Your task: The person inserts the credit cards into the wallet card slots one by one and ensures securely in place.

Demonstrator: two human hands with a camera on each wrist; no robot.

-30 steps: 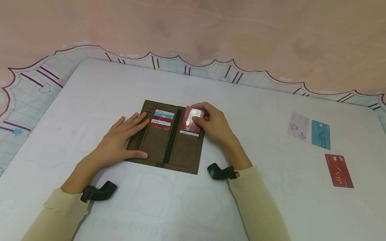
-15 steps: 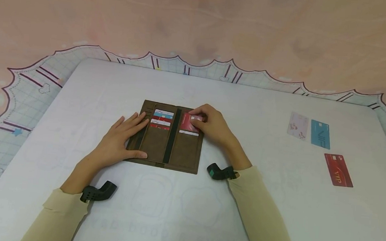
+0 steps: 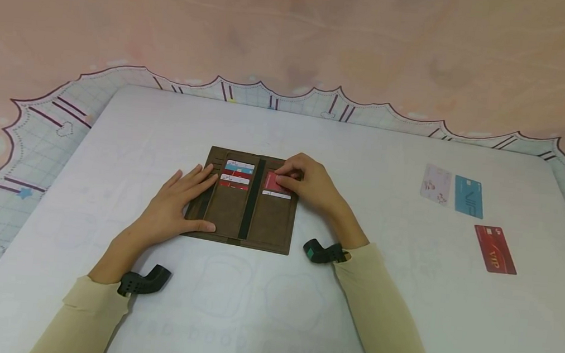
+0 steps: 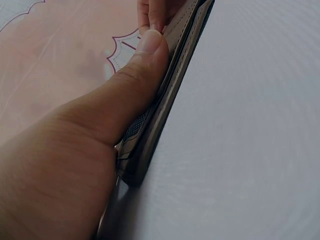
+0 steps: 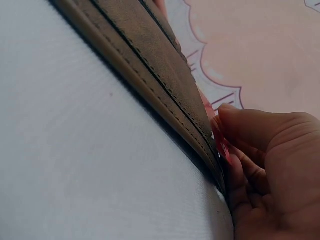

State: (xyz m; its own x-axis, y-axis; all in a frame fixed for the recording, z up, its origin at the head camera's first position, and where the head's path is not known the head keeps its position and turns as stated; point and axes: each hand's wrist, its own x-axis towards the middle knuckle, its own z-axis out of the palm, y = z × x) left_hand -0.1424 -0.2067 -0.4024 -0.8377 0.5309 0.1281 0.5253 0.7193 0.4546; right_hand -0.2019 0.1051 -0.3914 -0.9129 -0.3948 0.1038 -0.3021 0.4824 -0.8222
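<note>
A brown bifold wallet [image 3: 270, 226] lies spread on the white tabletop, with several cards [image 3: 236, 176] tucked in its left slots. My left hand [image 3: 174, 206] rests on the wallet's left side, fingers straight and spread, its thumb along the lower part. At the upper right slots, my right hand [image 3: 316, 186] pinches a red card [image 3: 270, 181] between thumb and fingers. Most of that card is inside a slot or behind the fingers. Just below it shows the edge of a white card [image 3: 276, 195]. The right wrist view shows the red card [image 5: 222, 146] at the wallet's edge.
To the right on the tabletop lie a pale patterned card [image 3: 436, 184], a blue VIP card [image 3: 469, 197] and a red VIP card [image 3: 496, 249]. A patterned cloth [image 3: 294, 37] runs behind and left of the white top [image 3: 365, 150].
The red card under my right hand has slid down into the right-hand slot, so less of it shows. My right fingers followed it slightly downward. The left hand and wallet stay put.
</note>
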